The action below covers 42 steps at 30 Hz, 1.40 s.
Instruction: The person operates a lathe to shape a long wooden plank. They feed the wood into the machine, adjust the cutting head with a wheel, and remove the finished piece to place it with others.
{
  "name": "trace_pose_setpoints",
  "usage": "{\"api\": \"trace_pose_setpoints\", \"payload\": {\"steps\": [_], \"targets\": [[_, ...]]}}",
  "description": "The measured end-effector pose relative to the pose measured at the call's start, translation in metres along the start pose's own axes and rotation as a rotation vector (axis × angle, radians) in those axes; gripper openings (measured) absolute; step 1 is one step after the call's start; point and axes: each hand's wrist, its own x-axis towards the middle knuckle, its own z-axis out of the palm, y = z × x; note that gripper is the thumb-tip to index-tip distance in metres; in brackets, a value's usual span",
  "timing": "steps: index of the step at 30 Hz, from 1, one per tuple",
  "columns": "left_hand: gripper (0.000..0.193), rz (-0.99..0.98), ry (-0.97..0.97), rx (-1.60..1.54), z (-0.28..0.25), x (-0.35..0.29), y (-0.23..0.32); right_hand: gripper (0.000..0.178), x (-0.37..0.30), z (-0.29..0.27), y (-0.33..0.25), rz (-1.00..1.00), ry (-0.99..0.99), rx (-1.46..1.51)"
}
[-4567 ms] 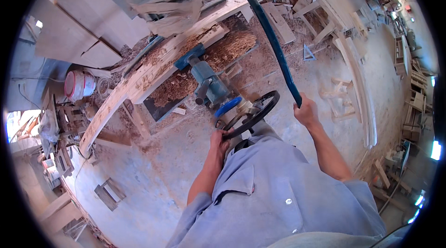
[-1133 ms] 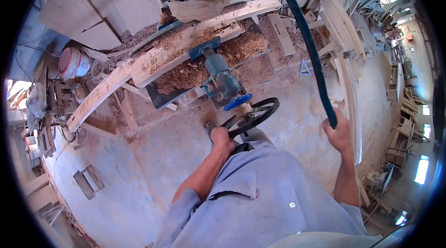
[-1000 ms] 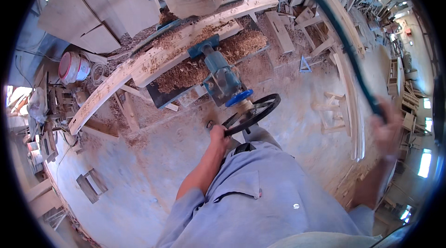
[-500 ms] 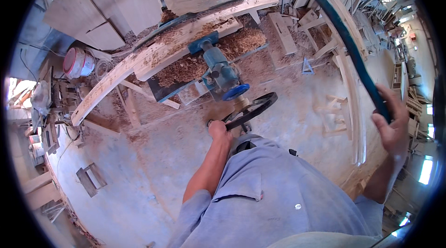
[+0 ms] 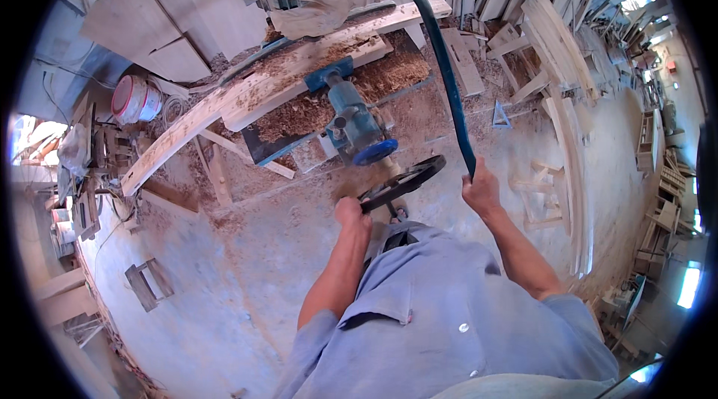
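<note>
Teal-painted metal makes up the single long curved lever (image 5: 440, 40), whose lower end sits in the right hand (image 5: 481, 189), the fingers closed together around it. The left hand (image 5: 351, 214) has its fingers curled on the near left edge of one large black spoked handwheel (image 5: 407, 180), just in front of the person's waist; how far its thumb wraps cannot be made out.

Just beyond that wheel is one smaller bright blue round handwheel (image 5: 375, 152), at the near end of one teal cylindrical machine housing (image 5: 351, 111). At the housing's far end, one flat blue metal plate (image 5: 329, 75) stands against the timber. Two pale wooden pieces lie there side by side: one long curved-looking beam (image 5: 176, 130) and one shorter thick board (image 5: 273, 98) on its near side. Brown curled wood shavings (image 5: 396, 77), too many to count, cover the dark bed around them.

Farther off stand one white-and-red round bucket (image 5: 134, 100), to the left, and one small light-blue triangular frame (image 5: 499, 125), on the floor right of the lever.
</note>
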Motion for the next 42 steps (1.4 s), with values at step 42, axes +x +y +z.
{"api": "trace_pose_setpoints", "payload": {"steps": [42], "targets": [[0.019, -0.217, -0.214, -0.108, -0.043, 0.058, -0.005, 0.059, -0.016, -0.246, -0.106, 0.074, -0.022, 0.315]]}}
